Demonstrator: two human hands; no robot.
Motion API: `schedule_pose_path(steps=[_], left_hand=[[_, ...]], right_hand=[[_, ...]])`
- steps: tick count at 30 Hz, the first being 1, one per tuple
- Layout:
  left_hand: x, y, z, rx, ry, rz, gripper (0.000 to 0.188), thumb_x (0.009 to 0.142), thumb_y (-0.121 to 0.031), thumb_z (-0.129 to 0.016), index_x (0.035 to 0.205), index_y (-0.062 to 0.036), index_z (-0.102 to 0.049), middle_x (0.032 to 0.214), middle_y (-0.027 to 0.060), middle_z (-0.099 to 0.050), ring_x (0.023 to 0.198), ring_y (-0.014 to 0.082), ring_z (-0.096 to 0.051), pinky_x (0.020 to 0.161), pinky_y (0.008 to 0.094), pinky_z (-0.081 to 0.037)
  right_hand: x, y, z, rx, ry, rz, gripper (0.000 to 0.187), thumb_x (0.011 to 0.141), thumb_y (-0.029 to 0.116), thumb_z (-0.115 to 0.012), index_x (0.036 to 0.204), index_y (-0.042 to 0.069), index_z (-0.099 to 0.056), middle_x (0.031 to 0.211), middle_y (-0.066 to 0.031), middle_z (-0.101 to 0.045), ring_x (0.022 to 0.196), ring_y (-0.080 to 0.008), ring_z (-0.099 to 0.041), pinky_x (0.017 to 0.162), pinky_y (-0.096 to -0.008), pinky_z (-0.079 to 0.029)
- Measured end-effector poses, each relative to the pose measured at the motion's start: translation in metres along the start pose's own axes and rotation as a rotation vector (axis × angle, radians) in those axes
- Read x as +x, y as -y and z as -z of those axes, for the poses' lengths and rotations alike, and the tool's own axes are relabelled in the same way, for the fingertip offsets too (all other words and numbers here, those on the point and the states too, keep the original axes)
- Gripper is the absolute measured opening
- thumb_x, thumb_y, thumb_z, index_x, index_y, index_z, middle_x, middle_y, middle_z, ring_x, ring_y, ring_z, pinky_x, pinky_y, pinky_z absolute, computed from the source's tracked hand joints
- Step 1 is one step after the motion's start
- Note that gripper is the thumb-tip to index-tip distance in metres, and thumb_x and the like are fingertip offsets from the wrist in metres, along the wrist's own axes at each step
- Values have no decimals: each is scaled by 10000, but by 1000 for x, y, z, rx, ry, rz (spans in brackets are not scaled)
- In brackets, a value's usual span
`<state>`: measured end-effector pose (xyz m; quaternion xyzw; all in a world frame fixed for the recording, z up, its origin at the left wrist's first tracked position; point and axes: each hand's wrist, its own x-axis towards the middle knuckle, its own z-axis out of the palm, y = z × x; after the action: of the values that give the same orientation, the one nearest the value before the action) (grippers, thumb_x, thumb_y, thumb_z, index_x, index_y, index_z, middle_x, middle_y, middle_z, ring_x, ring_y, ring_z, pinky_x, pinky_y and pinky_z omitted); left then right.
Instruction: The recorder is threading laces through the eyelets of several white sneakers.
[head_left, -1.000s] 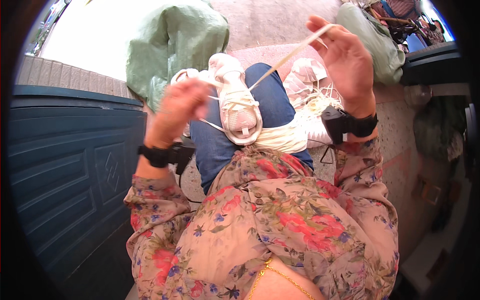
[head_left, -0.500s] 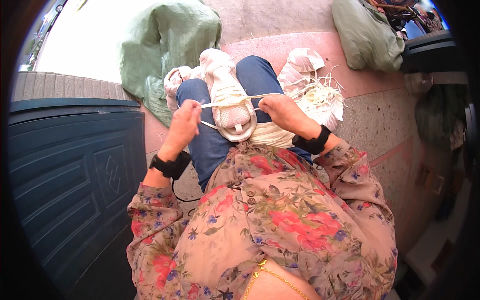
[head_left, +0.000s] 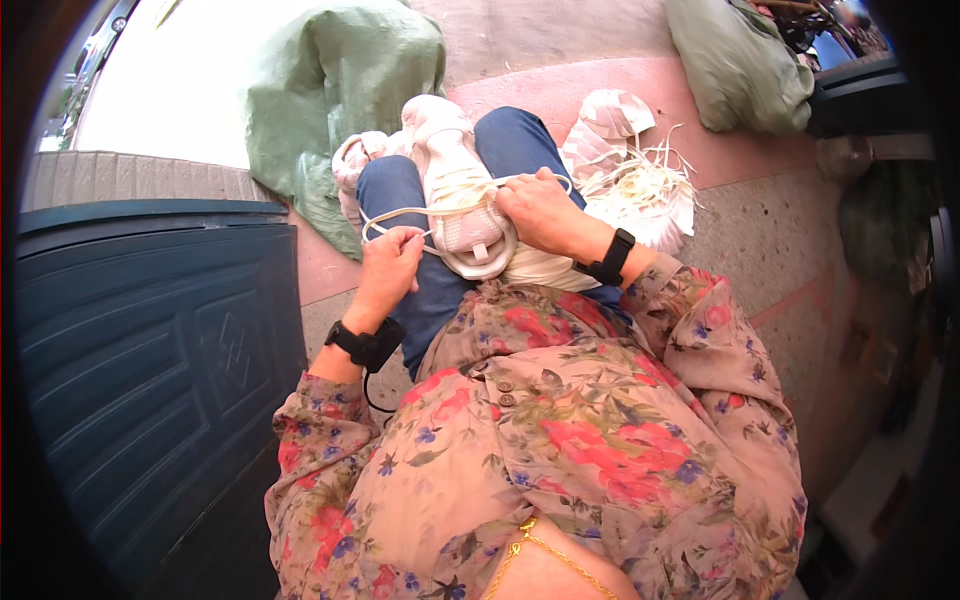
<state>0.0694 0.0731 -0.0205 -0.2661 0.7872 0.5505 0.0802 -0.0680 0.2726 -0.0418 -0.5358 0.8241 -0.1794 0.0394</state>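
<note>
A white and pale pink sneaker (head_left: 442, 150) lies across my lap between my knees, its heel end toward me. A cream shoelace (head_left: 405, 212) runs from its lacing and loops out over the left knee. At the sneaker's left side, my left hand (head_left: 393, 263) is closed in a pinch on the lace. My right hand (head_left: 540, 212) rests against the sneaker's right edge, fingers closed on the lace's other part; its fingertips are partly hidden. A bundle of cream laces (head_left: 538, 270) lies on my lap under my right wrist.
More pale shoes (head_left: 357, 160) sit beyond my left knee. Right of my knees, loose cream laces (head_left: 640, 195) lie heaped by another pale shoe (head_left: 610, 120). Green sacks (head_left: 345, 90) (head_left: 738, 65) stand farther off. A dark blue panelled door (head_left: 150, 350) is close on my left.
My left hand has dropped lower and nearer to me, and the lace now curves in a loop instead of stretching taut. My right hand has moved inward over the sneaker's edge.
</note>
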Motion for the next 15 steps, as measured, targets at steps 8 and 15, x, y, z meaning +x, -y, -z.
schedule_pose_path(steps=[8,15], left_hand=[[5,1,-12,293,-150,-216,141,817,-116,-533,786,5,-598,707,210,-597,718,364,-594,630,402,-478],[11,5,-14,598,-224,-419,110,803,-110,-484,782,-17,-539,695,190,-582,673,371,-586,597,444,-474]], right_hand=[[-5,6,3,-36,-38,-120,150,787,129,-507,899,98,-602,824,-47,-583,841,-209,-545,702,-355,-366],[-1,8,4,-86,-58,-191,196,772,255,-587,669,90,-605,765,-56,-569,804,-222,-520,683,-359,-366]])
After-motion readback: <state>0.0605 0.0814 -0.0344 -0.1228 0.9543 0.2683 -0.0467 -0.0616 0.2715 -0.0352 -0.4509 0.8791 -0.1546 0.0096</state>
